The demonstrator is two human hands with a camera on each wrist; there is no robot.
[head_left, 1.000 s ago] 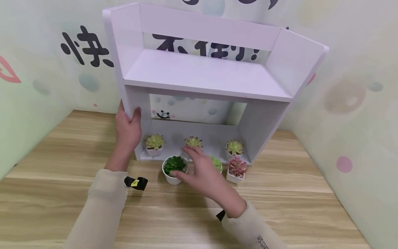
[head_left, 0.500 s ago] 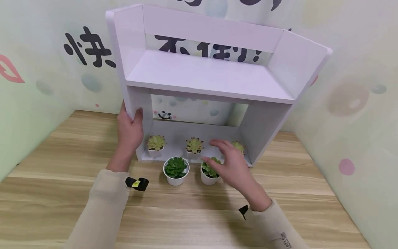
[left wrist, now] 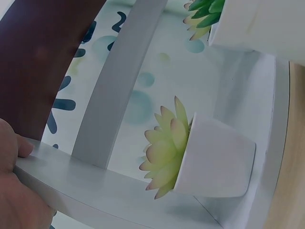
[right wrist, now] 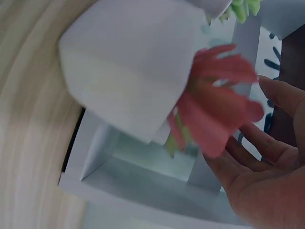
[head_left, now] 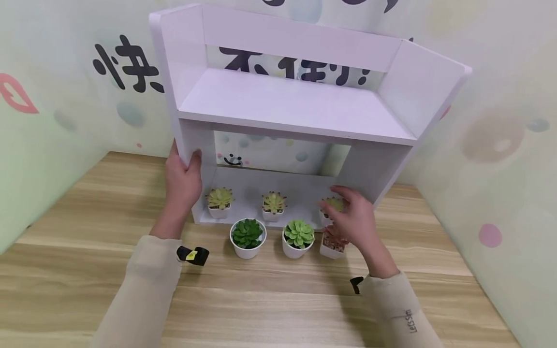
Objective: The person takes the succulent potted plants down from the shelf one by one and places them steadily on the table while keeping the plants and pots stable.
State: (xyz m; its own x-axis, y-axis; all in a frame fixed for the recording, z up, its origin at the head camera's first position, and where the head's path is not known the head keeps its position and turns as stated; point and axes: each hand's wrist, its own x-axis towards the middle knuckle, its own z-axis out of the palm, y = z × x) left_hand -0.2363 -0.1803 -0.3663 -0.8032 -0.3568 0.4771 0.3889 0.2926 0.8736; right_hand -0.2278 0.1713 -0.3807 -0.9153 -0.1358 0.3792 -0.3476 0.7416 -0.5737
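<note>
My left hand (head_left: 183,183) grips the left side panel of a white shelf (head_left: 296,106), thumb on the inner face. Inside, on the lower board, stand three yellow-green succulents in white square pots: left (head_left: 219,202), middle (head_left: 273,205) and right (head_left: 331,207). My right hand (head_left: 358,217) hovers at the right one, thumb and fingers spread over its leaves and partly hiding it. A red succulent (right wrist: 219,95) in a white pot stands just in front, close below that palm. Beside it are a light green succulent (head_left: 298,236) and a dark green succulent (head_left: 247,237), both in round white pots.
The shelf stands on a wood-grain table (head_left: 261,309). A patterned wall (head_left: 65,135) with black characters rises behind it, and another wall (head_left: 487,145) runs along the right. The three front pots line the shelf's lower front edge.
My right hand has moved right, from above the dark green succulent, past the light green one, to the right yellow-green succulent. My left hand keeps its grip on the shelf.
</note>
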